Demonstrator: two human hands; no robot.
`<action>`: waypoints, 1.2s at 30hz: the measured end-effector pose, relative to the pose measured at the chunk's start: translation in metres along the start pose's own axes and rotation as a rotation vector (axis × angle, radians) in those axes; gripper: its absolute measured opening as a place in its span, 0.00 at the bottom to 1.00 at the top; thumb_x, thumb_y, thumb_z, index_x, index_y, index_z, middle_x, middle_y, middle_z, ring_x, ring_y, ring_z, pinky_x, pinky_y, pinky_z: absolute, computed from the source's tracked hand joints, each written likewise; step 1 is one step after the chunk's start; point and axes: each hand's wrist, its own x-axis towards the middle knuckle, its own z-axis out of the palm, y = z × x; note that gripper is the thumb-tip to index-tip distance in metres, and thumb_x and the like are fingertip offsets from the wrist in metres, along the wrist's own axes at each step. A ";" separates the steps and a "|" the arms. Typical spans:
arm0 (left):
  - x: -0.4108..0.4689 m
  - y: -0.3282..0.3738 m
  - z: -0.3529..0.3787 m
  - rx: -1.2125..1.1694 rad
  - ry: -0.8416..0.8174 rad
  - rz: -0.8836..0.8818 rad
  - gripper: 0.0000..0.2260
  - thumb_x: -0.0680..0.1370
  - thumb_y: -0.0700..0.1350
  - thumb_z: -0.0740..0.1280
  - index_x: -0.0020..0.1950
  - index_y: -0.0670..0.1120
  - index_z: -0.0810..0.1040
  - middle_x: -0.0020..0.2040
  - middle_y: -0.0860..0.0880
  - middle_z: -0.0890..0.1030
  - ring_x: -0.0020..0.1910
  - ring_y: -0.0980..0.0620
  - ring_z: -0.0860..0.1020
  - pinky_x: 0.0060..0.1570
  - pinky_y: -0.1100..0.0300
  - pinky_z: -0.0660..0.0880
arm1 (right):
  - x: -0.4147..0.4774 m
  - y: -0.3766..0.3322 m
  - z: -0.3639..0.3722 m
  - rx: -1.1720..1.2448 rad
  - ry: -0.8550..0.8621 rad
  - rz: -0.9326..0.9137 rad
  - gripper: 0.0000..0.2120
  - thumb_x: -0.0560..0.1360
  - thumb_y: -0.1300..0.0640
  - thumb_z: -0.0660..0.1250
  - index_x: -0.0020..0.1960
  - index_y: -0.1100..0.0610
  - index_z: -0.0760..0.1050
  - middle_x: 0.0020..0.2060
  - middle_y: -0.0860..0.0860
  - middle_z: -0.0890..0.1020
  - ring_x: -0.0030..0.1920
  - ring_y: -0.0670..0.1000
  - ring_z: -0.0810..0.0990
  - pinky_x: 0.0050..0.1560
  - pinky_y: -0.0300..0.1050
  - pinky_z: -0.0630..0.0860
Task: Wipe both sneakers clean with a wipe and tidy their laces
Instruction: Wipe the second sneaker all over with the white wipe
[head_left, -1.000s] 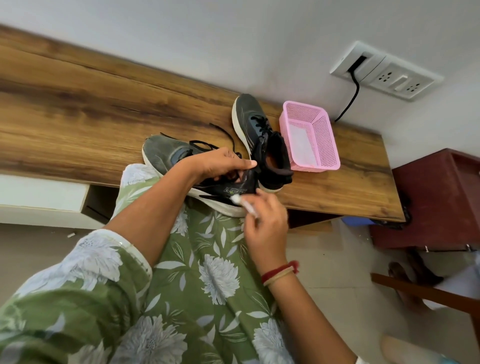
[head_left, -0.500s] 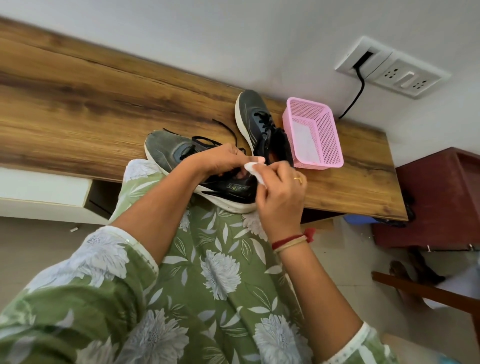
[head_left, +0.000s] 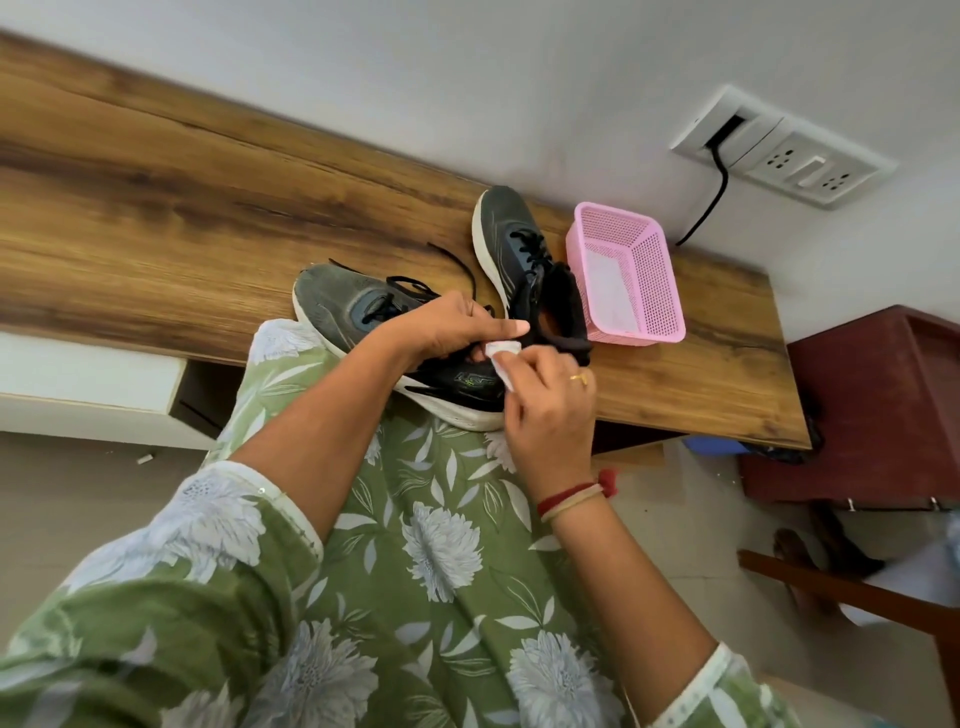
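Two dark grey sneakers with white soles and black laces lie on the wooden desk (head_left: 156, 223). The near sneaker (head_left: 343, 306) rests at the desk's front edge, its heel toward me. My left hand (head_left: 452, 325) grips its collar from above, the laces loose beside it. My right hand (head_left: 545, 400) pinches a small white wipe (head_left: 503, 361) against the heel side of that sneaker. The far sneaker (head_left: 511, 244) stands behind it, toe toward the wall, next to the basket.
A pink mesh basket (head_left: 654, 280) sits right of the sneakers. A wall socket panel (head_left: 784, 148) with a black cable hangs above it. A dark red cabinet (head_left: 878, 400) stands at the right, and a wooden chair part (head_left: 831, 582) is low right.
My right hand rose from below the sole with the wipe and brought it up to the near sneaker's heel. My left hand has kept its hold on the collar.
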 end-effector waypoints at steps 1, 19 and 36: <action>0.000 0.000 0.000 -0.004 0.009 -0.003 0.22 0.72 0.57 0.71 0.24 0.46 0.73 0.22 0.51 0.70 0.21 0.57 0.64 0.23 0.65 0.60 | -0.005 -0.002 0.002 -0.002 -0.002 -0.022 0.10 0.75 0.63 0.61 0.51 0.59 0.80 0.41 0.54 0.78 0.39 0.54 0.74 0.42 0.47 0.65; 0.005 0.001 0.002 -0.007 0.039 -0.044 0.19 0.74 0.54 0.71 0.28 0.46 0.74 0.22 0.52 0.72 0.19 0.59 0.65 0.19 0.68 0.59 | 0.013 0.013 -0.004 0.026 -0.002 -0.018 0.11 0.74 0.64 0.60 0.51 0.60 0.79 0.42 0.54 0.78 0.41 0.55 0.74 0.44 0.45 0.65; 0.011 0.003 0.004 -0.022 0.044 -0.075 0.18 0.74 0.52 0.71 0.28 0.45 0.74 0.21 0.52 0.73 0.19 0.59 0.67 0.21 0.70 0.63 | 0.018 0.023 -0.004 0.025 -0.053 -0.098 0.09 0.74 0.67 0.63 0.51 0.60 0.79 0.43 0.55 0.78 0.42 0.52 0.71 0.42 0.45 0.66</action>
